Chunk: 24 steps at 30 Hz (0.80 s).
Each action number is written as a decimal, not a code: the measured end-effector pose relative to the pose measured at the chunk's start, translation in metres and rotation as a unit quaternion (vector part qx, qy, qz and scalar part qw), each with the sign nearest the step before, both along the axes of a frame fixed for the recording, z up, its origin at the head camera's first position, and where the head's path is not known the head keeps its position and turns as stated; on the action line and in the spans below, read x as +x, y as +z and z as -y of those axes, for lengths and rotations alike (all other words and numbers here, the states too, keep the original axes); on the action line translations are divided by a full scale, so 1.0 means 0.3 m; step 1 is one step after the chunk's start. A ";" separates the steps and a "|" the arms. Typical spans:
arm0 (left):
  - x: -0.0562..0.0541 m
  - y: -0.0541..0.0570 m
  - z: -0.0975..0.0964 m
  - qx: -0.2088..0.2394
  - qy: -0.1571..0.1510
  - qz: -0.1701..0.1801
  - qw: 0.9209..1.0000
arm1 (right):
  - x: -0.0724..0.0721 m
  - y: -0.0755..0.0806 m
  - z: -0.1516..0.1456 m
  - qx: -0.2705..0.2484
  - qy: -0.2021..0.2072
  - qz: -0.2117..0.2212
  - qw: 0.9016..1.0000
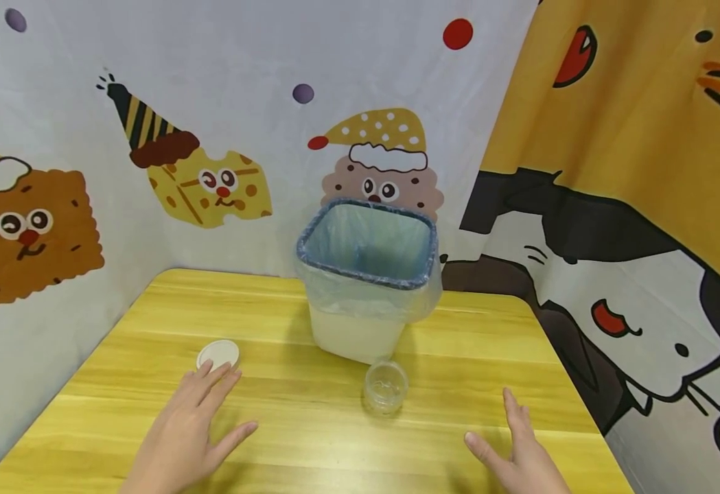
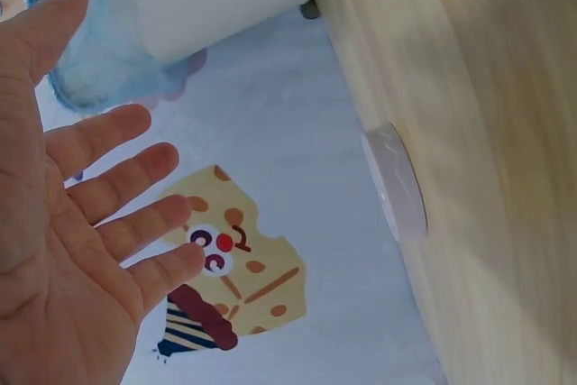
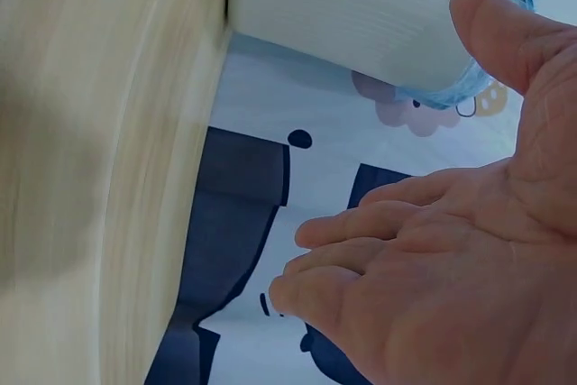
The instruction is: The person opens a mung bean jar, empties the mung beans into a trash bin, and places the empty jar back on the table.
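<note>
My left hand (image 1: pixel 189 429) hovers over the left side of the table, fingers spread and holding nothing. Just beyond its fingertips lies a round white lid (image 1: pixel 219 353), partly overlapped by the fingers in the head view; the left wrist view shows the lid (image 2: pixel 395 182) flat on the wood. On the right side my right hand (image 1: pixel 517 449) is held out, thumb apart from the fingers and nothing in it. Between the hands a clear, lidless jar (image 1: pixel 386 387) stands upright, a little nearer to the right hand.
Behind the jar stands a white bin (image 1: pixel 356 336) lined with a bluish plastic bag (image 1: pixel 366 298) folded over its rim. The yellow wood-grain table (image 1: pixel 298 439) ends at a cartoon-print curtain (image 1: pixel 230 68) at the back and right.
</note>
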<state>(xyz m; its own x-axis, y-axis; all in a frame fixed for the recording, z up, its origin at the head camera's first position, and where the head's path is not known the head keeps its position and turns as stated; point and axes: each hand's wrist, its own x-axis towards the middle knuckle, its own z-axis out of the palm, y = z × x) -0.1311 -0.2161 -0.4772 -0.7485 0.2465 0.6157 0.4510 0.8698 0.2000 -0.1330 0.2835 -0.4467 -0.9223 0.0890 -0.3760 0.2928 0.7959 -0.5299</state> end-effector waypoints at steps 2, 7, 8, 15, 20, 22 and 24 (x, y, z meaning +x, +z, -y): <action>-0.006 -0.005 0.008 -0.014 -0.006 -0.007 1.000 | 0.001 0.007 -0.003 0.002 -0.001 0.001 1.000; -0.015 -0.022 0.037 -0.053 -0.006 -0.009 0.999 | 0.002 0.025 -0.021 0.023 0.003 -0.007 1.000; -0.016 -0.025 0.045 -0.057 -0.006 -0.007 0.998 | 0.001 0.029 -0.025 0.027 0.005 -0.008 1.000; -0.044 -0.012 0.106 -0.069 -0.007 0.022 0.997 | -0.026 0.053 -0.066 0.044 0.041 -0.012 0.998; -0.069 0.025 0.142 -0.043 -0.007 0.062 0.997 | -0.059 0.080 -0.104 0.066 0.070 -0.043 0.994; -0.081 0.042 0.160 -0.026 -0.007 0.083 0.996 | -0.075 0.098 -0.126 0.071 0.078 -0.068 0.992; -0.095 0.057 0.182 -0.012 -0.005 0.100 0.995 | -0.097 0.119 -0.153 0.070 0.082 -0.104 0.989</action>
